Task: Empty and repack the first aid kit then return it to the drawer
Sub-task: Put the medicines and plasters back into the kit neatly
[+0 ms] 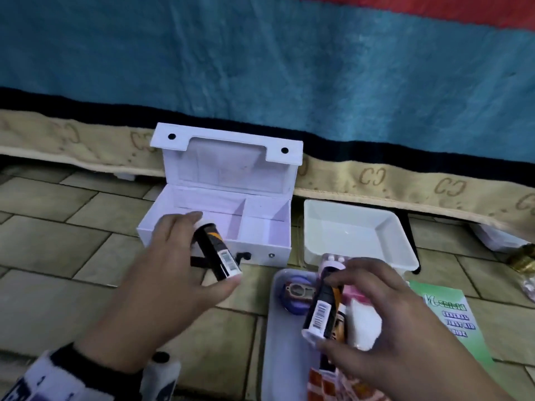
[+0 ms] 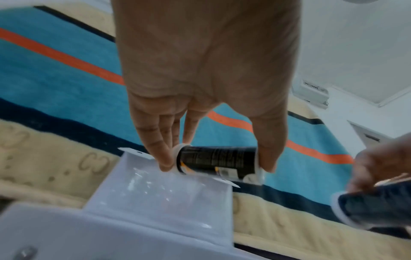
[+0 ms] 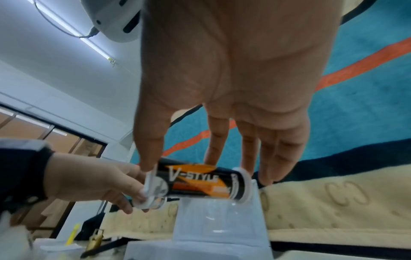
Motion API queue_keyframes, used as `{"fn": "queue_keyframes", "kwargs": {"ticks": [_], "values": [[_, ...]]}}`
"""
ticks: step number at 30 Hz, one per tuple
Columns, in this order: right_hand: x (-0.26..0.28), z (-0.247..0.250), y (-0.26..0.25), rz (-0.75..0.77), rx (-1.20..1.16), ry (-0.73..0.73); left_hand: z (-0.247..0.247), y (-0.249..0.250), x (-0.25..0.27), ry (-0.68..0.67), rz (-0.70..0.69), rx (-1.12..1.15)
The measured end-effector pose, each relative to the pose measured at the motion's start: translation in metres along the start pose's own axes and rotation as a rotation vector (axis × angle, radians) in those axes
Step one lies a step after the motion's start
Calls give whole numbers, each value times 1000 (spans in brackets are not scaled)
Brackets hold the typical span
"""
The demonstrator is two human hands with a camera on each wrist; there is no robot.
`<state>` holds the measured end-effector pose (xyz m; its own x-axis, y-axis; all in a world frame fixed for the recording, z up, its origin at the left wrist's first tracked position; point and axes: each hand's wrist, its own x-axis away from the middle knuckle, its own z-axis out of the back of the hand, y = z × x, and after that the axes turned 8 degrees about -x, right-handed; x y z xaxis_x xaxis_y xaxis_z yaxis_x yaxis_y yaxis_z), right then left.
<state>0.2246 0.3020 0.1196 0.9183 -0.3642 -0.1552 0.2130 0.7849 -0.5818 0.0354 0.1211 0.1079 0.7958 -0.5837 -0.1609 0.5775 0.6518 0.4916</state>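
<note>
The white first aid kit box [image 1: 260, 253] stands open on the tiled floor, lid [image 1: 228, 157] upright, both compartments bare. My left hand [image 1: 213, 249] grips a black tube with an orange label [image 1: 223, 257] end to end, tilted over the box's front left edge. In the left wrist view that tube [image 2: 217, 162] sits between fingers [image 2: 164, 158] and thumb above the lid [image 2: 160, 193]. My right hand [image 1: 325, 314] pinches a second black and orange tube [image 1: 318, 312] above a tray of supplies; the right wrist view shows its V-STYLE label [image 3: 198, 183].
The supplies tray [image 1: 272, 337] holds a purple round item [image 1: 295, 306], a pink packet and orange boxes. An empty white tray [image 1: 359, 235] lies right of the kit. A green first aid booklet [image 1: 451, 311] lies far right. A blue blanket [image 1: 289, 68] hangs behind.
</note>
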Motion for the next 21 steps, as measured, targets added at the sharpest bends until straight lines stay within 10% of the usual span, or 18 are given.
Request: {"fn": "queue_keyframes", "kwargs": {"ticks": [4,11,21], "values": [[-36,-17,-34,18,-80,186,24,-27,-43,75,46,-62],[-154,-81,-92,-261,-465,322,21,-60,-111,-319,47,-512],[-227,-171,-84,-675,-589,387,12,-105,-128,-467,-247,-679]]}}
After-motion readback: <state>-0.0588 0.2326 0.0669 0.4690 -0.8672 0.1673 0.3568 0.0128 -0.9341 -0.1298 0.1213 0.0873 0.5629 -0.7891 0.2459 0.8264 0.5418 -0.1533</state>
